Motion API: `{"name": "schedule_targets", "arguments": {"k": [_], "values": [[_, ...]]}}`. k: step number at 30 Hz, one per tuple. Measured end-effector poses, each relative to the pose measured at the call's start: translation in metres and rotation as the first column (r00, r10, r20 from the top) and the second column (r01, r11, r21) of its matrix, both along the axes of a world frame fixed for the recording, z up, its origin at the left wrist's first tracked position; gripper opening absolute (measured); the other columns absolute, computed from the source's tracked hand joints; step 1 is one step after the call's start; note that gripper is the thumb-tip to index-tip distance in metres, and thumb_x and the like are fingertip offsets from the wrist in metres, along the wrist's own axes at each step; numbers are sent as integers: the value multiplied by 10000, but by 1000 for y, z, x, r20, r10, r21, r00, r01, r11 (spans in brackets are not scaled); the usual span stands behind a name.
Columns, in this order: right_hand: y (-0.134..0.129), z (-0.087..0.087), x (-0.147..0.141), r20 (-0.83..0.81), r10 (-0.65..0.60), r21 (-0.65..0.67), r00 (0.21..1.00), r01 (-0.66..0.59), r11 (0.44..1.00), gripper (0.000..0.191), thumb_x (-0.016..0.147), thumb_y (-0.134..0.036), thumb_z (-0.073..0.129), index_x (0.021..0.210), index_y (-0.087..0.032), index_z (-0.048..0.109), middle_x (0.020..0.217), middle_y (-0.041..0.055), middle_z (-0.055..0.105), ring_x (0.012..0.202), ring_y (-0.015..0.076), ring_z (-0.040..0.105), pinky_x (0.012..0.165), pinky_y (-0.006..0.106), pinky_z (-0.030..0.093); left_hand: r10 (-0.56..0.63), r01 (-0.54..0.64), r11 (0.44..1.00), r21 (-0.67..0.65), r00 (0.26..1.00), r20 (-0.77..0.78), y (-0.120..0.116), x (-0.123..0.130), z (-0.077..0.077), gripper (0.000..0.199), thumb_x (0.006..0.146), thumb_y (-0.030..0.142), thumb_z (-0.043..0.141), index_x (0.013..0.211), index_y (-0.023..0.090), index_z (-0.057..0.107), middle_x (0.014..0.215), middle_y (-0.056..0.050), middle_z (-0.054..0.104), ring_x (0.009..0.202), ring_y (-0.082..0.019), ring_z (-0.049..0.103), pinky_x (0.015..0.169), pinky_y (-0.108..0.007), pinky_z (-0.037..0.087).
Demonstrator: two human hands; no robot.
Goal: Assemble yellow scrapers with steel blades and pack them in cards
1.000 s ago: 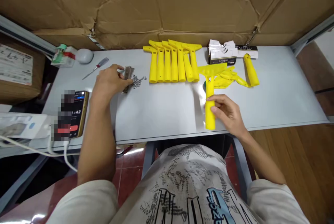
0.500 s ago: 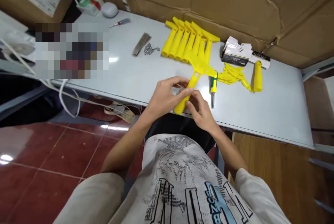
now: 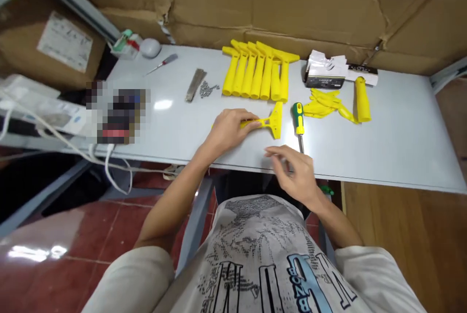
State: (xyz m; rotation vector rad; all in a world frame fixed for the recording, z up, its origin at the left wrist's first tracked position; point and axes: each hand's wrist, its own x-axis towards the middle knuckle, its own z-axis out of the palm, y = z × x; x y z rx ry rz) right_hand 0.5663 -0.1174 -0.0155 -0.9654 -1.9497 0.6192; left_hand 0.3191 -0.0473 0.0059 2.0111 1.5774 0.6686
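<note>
My left hand (image 3: 229,130) is wrapped round the handle of a yellow scraper-like tool (image 3: 276,120), whose wide head points right, low over the table. Much of its handle is hidden under my fingers. My right hand (image 3: 295,172) is off the tool, near the table's front edge, fingers apart and slightly curled, holding nothing. Just above it lies a green and yellow screwdriver (image 3: 298,120), its shaft towards me. Several similar yellow tools (image 3: 257,74) stand in a row behind my left hand.
Metal blades (image 3: 195,85) and small screws (image 3: 207,89) lie left of the row. Yellow flat parts (image 3: 323,103), a yellow handle (image 3: 362,101) and an opened box (image 3: 326,72) are at the right. Further left are another screwdriver (image 3: 163,64), a mouse (image 3: 150,47) and white cables (image 3: 109,167).
The yellow tool has turned from pointing away to pointing right, in my left hand alone. My right hand has let go and moved right, and the view has shifted.
</note>
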Motion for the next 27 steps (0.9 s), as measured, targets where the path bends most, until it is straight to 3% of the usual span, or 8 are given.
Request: {"name": "schedule_targets", "arguments": {"k": [3, 6, 10, 15, 19, 22, 24, 27], "values": [[5, -1, 21, -4, -361, 71, 933, 360, 930, 271, 1146, -220, 567, 1269, -181, 806, 1024, 79, 815, 681, 138, 610, 674, 326, 519, -160, 170, 985, 19, 957, -242, 7, -8, -2, 381, 1180, 461, 648, 1272, 233, 938, 1169, -126, 905, 1137, -375, 782, 1005, -502, 591], [19, -6, 30, 267, -547, 93, 793, 544, 834, 416, 1133, -344, 642, 1485, -171, 779, 1144, 105, 796, 708, 149, 600, 639, 317, 395, -222, 259, 964, 62, 911, -347, 7, -8, -5, 448, 1228, 439, 549, 1367, 219, 914, 1195, -161, 842, 1113, -379, 735, 999, -515, 583], [35, -10, 24, 531, -506, 80, 680, 554, 829, 456, 1173, -381, 587, 1545, -208, 785, 1130, 93, 805, 728, 152, 614, 612, 307, 231, -266, 302, 951, 65, 909, -320, 4, -4, -10, 444, 1250, 405, 509, 1370, 225, 897, 1208, -150, 784, 1083, -349, 720, 987, -498, 586], [52, -4, 20, 644, -400, 46, 652, 488, 871, 542, 1133, -341, 562, 1624, -205, 747, 1120, 114, 772, 700, 140, 539, 630, 299, 243, -251, 300, 941, 155, 928, -275, 4, -12, -10, 421, 1239, 407, 538, 1303, 212, 905, 1167, -150, 829, 1153, -367, 720, 997, -513, 605], [60, 1, 23, 740, -340, 108, 581, 397, 912, 548, 1094, -260, 546, 1581, -216, 794, 1061, 98, 740, 662, 128, 445, 622, 298, 222, 53, -3, 945, 327, 988, -145, 16, -57, 3, 390, 1181, 493, 621, 1212, 242, 917, 1196, -118, 878, 1132, -343, 746, 1067, -508, 603], [55, 2, 29, 737, -331, 138, 590, 348, 927, 490, 1085, -254, 565, 1485, -199, 844, 1042, 99, 735, 666, 128, 470, 608, 293, 242, 454, -366, 869, 334, 857, -243, 36, -106, 12, 372, 1075, 405, 715, 1257, 159, 925, 1158, -158, 870, 1064, -350, 703, 1061, -535, 564], [45, 3, 38, 707, -358, 219, 610, 292, 931, 444, 1092, -238, 575, 1433, -189, 856, 1012, 89, 728, 679, 132, 522, 596, 288, 286, 548, -491, 834, 252, 789, -277, 51, -134, 11, 349, 1027, 340, 800, 1287, 136, 914, 1104, -126, 858, 970, -287, 671, 1030, -488, 541], [27, 5, 64, 643, -426, 433, 636, 157, 888, 349, 1093, -172, 619, 1356, -177, 849, 955, 48, 716, 685, 120, 581, 567, 282, 349, 618, -608, 784, 125, 784, -61, 75, -162, -3, 237, 903, 247, 993, 1100, 141, 916, 844, 6, 778, 778, -174, 626, 852, -361, 485]]}}
